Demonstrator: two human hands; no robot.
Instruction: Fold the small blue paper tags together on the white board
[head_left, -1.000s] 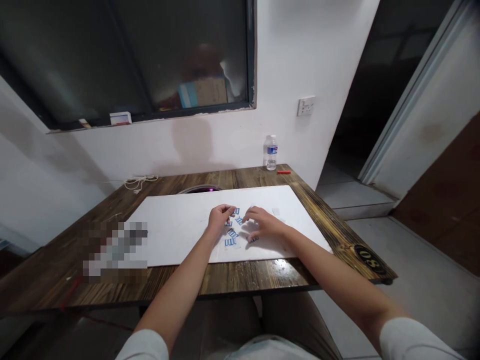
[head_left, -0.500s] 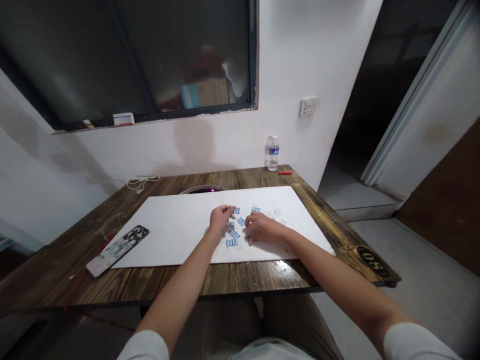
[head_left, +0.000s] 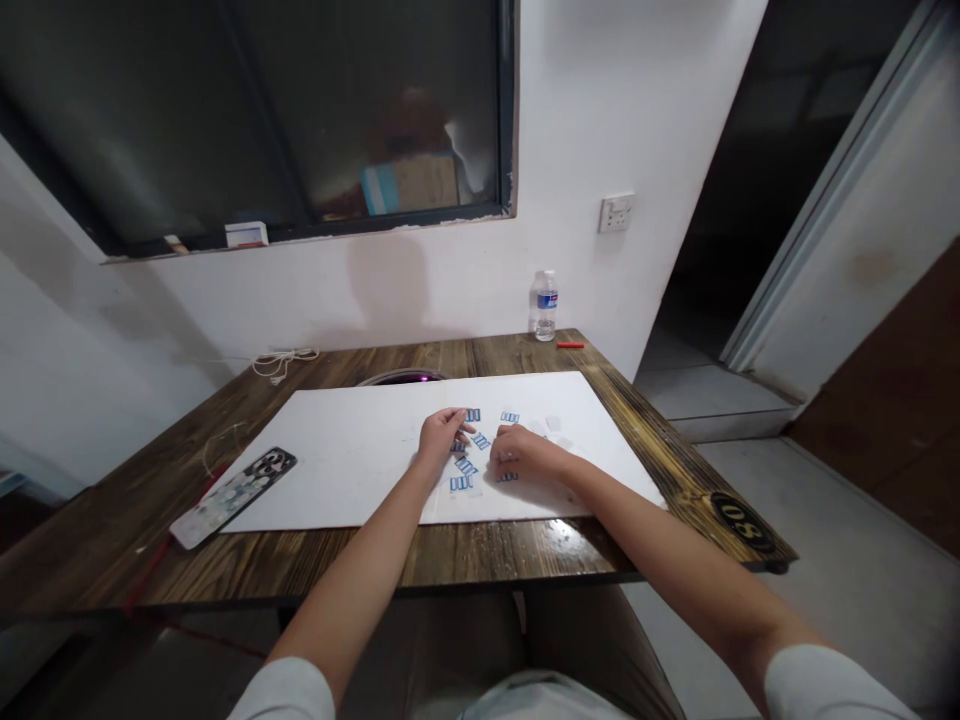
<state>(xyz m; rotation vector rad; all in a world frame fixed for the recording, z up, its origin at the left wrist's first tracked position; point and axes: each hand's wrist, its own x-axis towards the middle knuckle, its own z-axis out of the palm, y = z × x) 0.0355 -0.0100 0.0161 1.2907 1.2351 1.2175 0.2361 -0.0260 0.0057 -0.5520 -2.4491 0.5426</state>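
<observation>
Over the white board (head_left: 337,460), left hand (head_left: 439,437) and right hand (head_left: 526,452) curl among blue-striped pieces (head_left: 466,467) — can't tell whether either pinches one

Both arms (head_left: 367,568) reach forward. The left hand (head_left: 441,438) draws its fingers together; near those fingertips, apart, the right hand (head_left: 521,452) curls downward.

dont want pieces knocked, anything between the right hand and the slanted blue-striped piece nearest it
Nothing visible does: only a narrow strip of white board shows between the right hand and that slanted blue-striped piece.
</observation>
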